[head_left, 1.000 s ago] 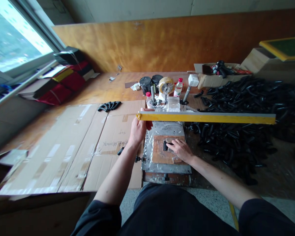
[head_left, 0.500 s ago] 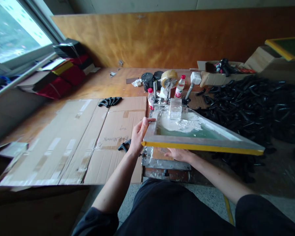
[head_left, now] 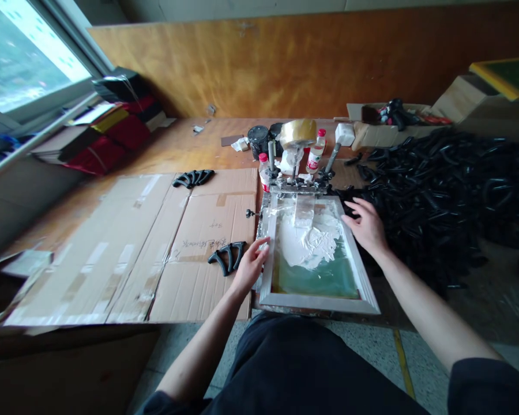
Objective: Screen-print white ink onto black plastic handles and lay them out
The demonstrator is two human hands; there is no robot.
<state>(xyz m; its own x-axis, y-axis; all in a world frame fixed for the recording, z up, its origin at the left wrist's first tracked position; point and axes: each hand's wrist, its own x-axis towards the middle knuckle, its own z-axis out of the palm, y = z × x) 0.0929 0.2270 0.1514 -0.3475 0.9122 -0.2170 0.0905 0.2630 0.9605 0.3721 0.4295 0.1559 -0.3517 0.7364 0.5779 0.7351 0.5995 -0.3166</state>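
A silkscreen frame (head_left: 320,303) lies lowered on the bench, hinged at a metal clamp (head_left: 300,187) on its far side. Thick white ink (head_left: 292,248) covers much of its green mesh (head_left: 313,283), and a clear squeegee-like block (head_left: 304,211) rests at the ink's far edge. My left hand (head_left: 251,266) is at the frame's left edge, fingers loosely extended; whether they touch it is unclear. Over the right rim, my right hand (head_left: 365,227) has its fingers apart and holds nothing. Several curved black handle-like pieces (head_left: 228,257) lie on cardboard beside my left hand.
More black pieces (head_left: 194,178) sit farther back on the flattened cardboard (head_left: 125,248). A large heap of black pieces (head_left: 450,196) spreads to the right. Behind the clamp stand a tape roll (head_left: 298,134), red-capped bottles (head_left: 315,151) and dark jars (head_left: 258,142).
The silkscreen frame has come down from a tilted position to flat. My right hand has moved from beneath it to its right side, and my left hand has lowered with it.
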